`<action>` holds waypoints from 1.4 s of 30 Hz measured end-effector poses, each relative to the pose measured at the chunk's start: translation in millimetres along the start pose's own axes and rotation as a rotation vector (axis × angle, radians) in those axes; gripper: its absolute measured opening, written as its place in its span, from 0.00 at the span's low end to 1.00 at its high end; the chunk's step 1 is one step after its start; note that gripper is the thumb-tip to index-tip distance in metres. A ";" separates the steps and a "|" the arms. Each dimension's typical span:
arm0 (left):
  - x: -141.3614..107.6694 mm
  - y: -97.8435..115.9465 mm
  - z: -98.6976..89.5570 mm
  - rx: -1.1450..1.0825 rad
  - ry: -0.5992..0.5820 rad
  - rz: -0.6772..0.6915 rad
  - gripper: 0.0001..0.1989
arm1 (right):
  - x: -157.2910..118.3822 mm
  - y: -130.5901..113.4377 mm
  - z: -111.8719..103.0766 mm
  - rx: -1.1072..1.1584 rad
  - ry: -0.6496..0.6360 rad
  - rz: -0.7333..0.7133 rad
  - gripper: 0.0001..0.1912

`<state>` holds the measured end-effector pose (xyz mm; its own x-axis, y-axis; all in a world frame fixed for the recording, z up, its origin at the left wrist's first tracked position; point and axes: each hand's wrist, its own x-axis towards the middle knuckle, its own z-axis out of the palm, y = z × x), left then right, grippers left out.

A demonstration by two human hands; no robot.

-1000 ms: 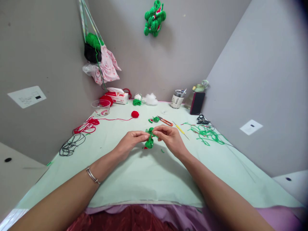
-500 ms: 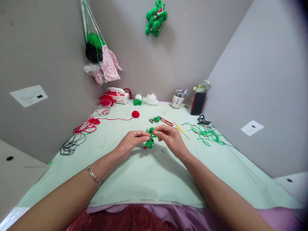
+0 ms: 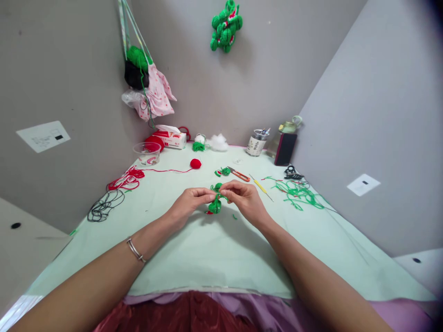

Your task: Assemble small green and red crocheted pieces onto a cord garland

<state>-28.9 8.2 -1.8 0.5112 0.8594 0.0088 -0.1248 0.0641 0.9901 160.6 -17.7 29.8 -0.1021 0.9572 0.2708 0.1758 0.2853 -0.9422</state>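
Observation:
A small green crocheted piece point(image 3: 215, 206) with a bit of red at its lower left is held just above the table, between both hands. My left hand point(image 3: 194, 201) pinches it from the left with thumb and forefinger. From the other side my right hand point(image 3: 242, 197) is closed, its thumb and fingertips together on green yarn at the piece's middle. Part of the piece is hidden behind the fingertips. Beyond the hands lie a small green-and-red crocheted piece point(image 3: 223, 171), orange-handled snips point(image 3: 239, 174) and a yellow crochet hook point(image 3: 260, 186).
Green yarn scraps point(image 3: 299, 192) spread on the right, beside a black hair claw point(image 3: 292, 173). To the left are red yarn point(image 3: 126, 179), black yarn point(image 3: 104, 206) and a plastic tub point(image 3: 148, 153). A red yarn ball point(image 3: 195, 163), tissue box point(image 3: 173, 138), pen can point(image 3: 257, 143) and phone point(image 3: 285, 149) stand farther back.
Both hands keep their grip on the green piece. My right fingertips have shifted very slightly left, and the whole view has moved a little.

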 end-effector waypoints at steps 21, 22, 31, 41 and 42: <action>-1.9 5.4 1.6 -0.170 -0.032 -0.057 0.10 | -4.3 7.6 4.5 -0.033 0.019 -0.068 0.10; -1.9 5.3 1.5 -0.183 -0.041 -0.052 0.11 | -5.7 8.3 5.7 -0.056 0.016 -0.078 0.09; -5.5 12.3 4.9 -0.112 -0.090 -0.010 0.09 | -4.5 -2.1 -2.2 -0.214 -0.010 -0.174 0.14; -2.6 9.3 -0.8 0.135 -0.064 0.048 0.08 | -2.3 11.5 0.5 0.124 -0.276 0.118 0.14; -2.2 8.8 -1.3 0.118 -0.048 0.054 0.08 | -2.4 11.1 0.9 0.150 -0.282 0.134 0.14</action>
<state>-32.1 7.5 6.7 0.5465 0.8348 0.0662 -0.0537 -0.0440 0.9976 161.8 -16.9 18.5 -0.3583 0.9286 0.0971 0.0626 0.1276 -0.9898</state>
